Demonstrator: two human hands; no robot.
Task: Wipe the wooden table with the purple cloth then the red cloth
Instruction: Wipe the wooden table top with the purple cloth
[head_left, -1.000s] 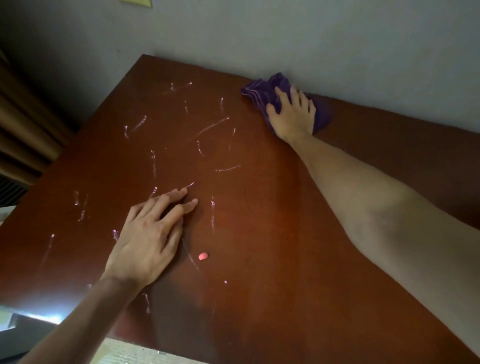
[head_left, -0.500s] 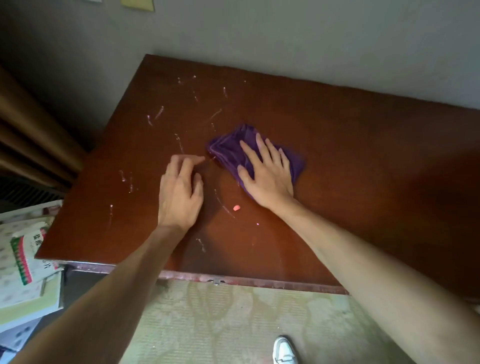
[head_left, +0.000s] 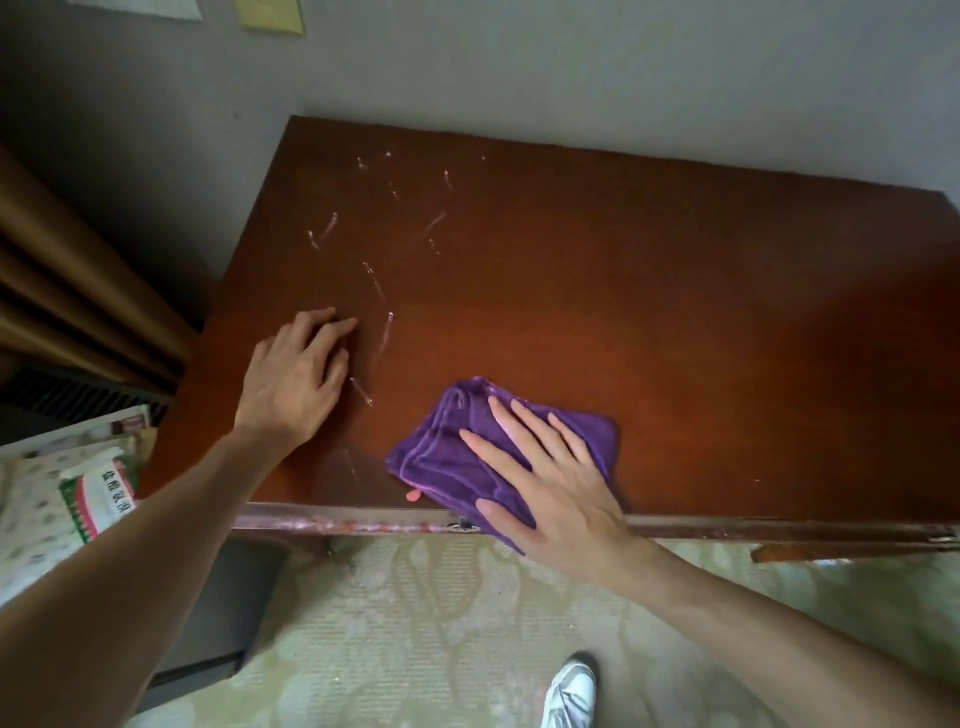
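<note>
The wooden table (head_left: 649, 322) is dark red-brown with pale smear marks (head_left: 382, 283) across its left half. A crumpled purple cloth (head_left: 447, 457) lies at the table's near edge, partly hanging over it. My right hand (head_left: 550, 488) presses flat on the cloth with straight, spread fingers. Just left of the cloth's near corner sits a small pink crumb (head_left: 413, 496). My left hand (head_left: 298, 376) rests on the bare wood to the left, fingers loosely bent. No red cloth is in view.
A grey wall runs behind the table, with a brown curtain (head_left: 62, 291) at the left. Papers and a printed packet (head_left: 98, 493) lie on a surface at the lower left. Patterned carpet (head_left: 415, 623) and a white shoe (head_left: 571, 693) show below the table edge.
My right hand has dragged the purple cloth from the far edge by the wall down to the near edge. The pink crumb moved with it. My left hand stayed resting on the table.
</note>
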